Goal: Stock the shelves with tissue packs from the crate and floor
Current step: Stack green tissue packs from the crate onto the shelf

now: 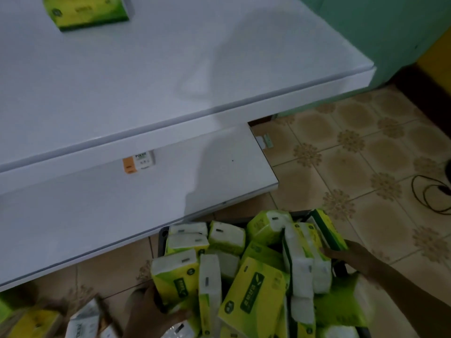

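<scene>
A dark crate (163, 242) at the bottom holds several green-and-yellow tissue packs. My left hand (148, 311) grips one pack (174, 274) at the crate's near left corner. Over on the right side, my right hand (346, 256) reaches in and its fingers touch upright packs (305, 254); how they close is hidden. Two white shelves stand to the left: an upper shelf (146, 81) with one green pack (85, 11) at its far end, and a lower shelf (97, 211) with a small white-and-orange pack (139, 162) at the back.
More packs (36, 323) lie on the tiled floor (353, 167) at the bottom left, blurred. A black cable (429, 193) coils on the floor at the right edge. A green wall (366, 28) rises behind the shelves.
</scene>
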A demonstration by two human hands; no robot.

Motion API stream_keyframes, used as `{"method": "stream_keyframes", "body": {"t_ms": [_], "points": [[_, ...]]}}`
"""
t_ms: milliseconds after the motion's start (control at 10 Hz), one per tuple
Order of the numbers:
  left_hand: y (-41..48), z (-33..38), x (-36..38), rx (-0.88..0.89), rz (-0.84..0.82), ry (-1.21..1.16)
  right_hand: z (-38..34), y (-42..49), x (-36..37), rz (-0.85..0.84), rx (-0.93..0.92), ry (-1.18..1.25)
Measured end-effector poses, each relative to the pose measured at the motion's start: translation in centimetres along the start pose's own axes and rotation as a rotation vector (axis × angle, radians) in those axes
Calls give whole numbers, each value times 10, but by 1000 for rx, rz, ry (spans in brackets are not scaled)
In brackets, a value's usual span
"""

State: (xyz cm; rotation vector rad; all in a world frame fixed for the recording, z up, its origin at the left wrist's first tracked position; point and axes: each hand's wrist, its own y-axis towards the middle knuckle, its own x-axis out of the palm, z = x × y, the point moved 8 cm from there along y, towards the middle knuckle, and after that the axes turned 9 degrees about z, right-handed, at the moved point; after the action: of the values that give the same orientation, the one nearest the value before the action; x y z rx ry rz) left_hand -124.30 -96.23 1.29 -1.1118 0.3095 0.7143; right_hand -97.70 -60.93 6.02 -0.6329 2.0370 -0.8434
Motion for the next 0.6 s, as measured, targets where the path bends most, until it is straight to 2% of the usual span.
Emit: {"method": "stream_keyframes", "body": {"t_ms": [100, 200, 300, 400, 500, 600], "points": [[42, -33, 18, -30, -79, -149, 1, 28, 24, 3, 21, 6], [66, -48, 15, -113, 13, -139, 9, 69, 57, -23, -48, 21], [87, -57, 11, 11, -31, -146, -1, 86, 86, -56, -45, 11], [98, -47, 4, -16, -36, -165, -13, 104, 114, -107, -112, -3], [113, -76, -9, -174, 50, -250, -29, 115, 140, -133, -124, -17], [130, -95, -15, -172, 77, -186, -41, 130, 155, -149, -166, -73]]}}
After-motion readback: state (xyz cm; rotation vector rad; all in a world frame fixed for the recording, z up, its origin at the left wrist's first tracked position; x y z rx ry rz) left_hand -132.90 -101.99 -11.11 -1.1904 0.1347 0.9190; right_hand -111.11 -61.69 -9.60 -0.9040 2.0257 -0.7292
